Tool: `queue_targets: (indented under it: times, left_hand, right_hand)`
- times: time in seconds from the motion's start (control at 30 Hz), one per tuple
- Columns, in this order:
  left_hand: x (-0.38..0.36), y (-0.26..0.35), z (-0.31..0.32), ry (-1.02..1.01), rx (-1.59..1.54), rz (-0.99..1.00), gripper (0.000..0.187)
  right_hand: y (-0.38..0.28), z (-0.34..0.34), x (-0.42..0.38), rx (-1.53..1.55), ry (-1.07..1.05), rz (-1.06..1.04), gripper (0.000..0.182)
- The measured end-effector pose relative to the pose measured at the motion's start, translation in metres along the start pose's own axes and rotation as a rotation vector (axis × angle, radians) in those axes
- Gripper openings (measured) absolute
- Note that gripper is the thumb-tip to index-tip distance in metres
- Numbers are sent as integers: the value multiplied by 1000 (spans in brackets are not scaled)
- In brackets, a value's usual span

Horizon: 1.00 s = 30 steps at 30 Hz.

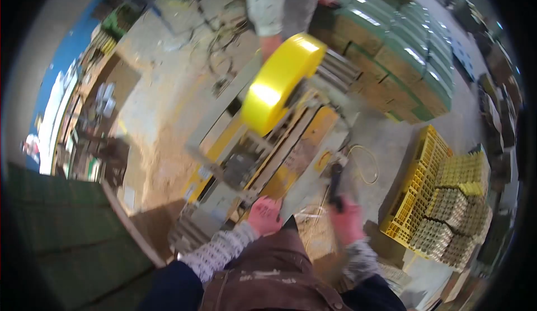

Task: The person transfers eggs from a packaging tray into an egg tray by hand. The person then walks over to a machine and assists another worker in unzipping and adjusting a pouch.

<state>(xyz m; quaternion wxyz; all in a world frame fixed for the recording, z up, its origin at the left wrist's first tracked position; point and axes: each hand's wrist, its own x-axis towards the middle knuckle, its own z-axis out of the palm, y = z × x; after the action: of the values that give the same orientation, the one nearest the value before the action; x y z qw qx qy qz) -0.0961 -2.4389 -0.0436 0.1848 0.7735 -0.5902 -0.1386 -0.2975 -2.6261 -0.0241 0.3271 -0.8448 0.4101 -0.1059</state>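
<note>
Yellow-and-grey, a carton-sealing machine (302, 149) stands in front of me, with a large roll of yellow tape (274, 87) mounted upright over it. My left hand (265, 216), in a pink glove, is at the machine's near end, its fingers curled against the edge. Also pink-gloved, my right hand (347, 221) is closed around a long black object (336, 182) that looks like a handle. Its upper end reaches the machine's right side in this view. Motion blurs this hand, and I cannot tell what kind of tool it holds.
Across the machine stands another person (268, 9), one arm behind the tape roll. Wrapped cartons (391, 53) are stacked at back right. A yellow plastic pallet (411, 193) and stacked egg trays (450, 210) sit to the right. A cable (373, 168) loops on the floor.
</note>
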Motion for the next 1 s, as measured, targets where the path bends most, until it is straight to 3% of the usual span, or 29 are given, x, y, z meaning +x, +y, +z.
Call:
queue_targets:
  times: [0.03,0.07,0.1,0.13,0.17,0.2,0.27,0.3,0.33,0.37,0.4,0.43,0.5,0.53,0.57,0.6,0.67,0.7,0.77,0.8,0.83,0.87,0.9,0.97,1.0]
  left_hand:
    - [-6,-1,6,51,20,19,49]
    - [-8,2,1,-10,-12,9,49]
    - [-3,2,-2,-49,-37,-1,50]
    - [-2,-1,5,18,-4,3,51]
    - [-8,1,15,67,22,2,52]
    - [-15,9,16,33,-5,-31,53]
    - [-4,6,1,-20,-35,-32,55]
    - [-4,13,0,-45,-48,-56,56]
    - [-5,13,-1,-72,-50,-66,56]
    - [0,6,-4,-87,-42,-63,56]
    - [5,3,0,-76,-33,-56,57]
    - [3,2,5,-73,-29,-54,57]
    - [-5,3,11,-17,-1,-18,56]
    - [-7,9,12,-80,-14,-33,57]
    - [-2,11,9,-130,-10,-43,58]
    - [3,7,6,-176,-3,-58,58]
    - [-2,6,12,-113,-30,-76,60]
    - [-3,5,13,-81,-42,-73,60]
    - [-2,8,10,-64,-17,-49,59]
    - [0,5,9,-97,-12,-42,59]
    - [3,4,10,-124,-12,-42,59]
    - [2,3,12,-159,-13,-45,59]
    - [-1,5,17,-81,23,-47,60]
    - [-2,15,14,-181,1,-39,59]
    - [5,9,7,-207,15,-45,58]
  right_hand:
    - [-7,-39,6,-186,-8,215,24]
    - [22,-53,23,-526,269,-48,23]
    - [47,-58,60,-410,405,37,26]
    - [73,-54,106,-702,566,-47,32]
    - [54,-49,151,-675,527,169,36]
    - [33,-34,183,-667,444,244,36]
    - [-51,-2,189,-332,430,58,35]
    - [-52,31,185,-379,275,-58,32]
    - [-94,44,137,-689,164,-152,33]
    - [-88,43,91,-425,161,-150,37]
    - [-22,55,42,-163,222,-252,36]
    - [-34,5,11,-63,21,81,37]
    - [73,-45,22,-128,264,47,33]
    - [70,-69,61,-480,210,188,36]
    - [85,-71,108,-425,339,202,38]
    - [72,-63,160,-626,307,251,40]
    - [21,-23,201,-524,467,0,39]
    - [9,10,206,-349,299,-84,37]
    - [-41,39,144,-349,162,-238,32]
    - [-76,35,84,-533,187,-326,30]
    - [-49,26,37,-22,150,-316,30]
    - [-10,-2,10,-149,93,-107,29]
    - [59,-32,15,286,42,-17,39]
    - [84,-78,76,-506,266,95,47]
    - [130,-79,138,-657,331,153,46]
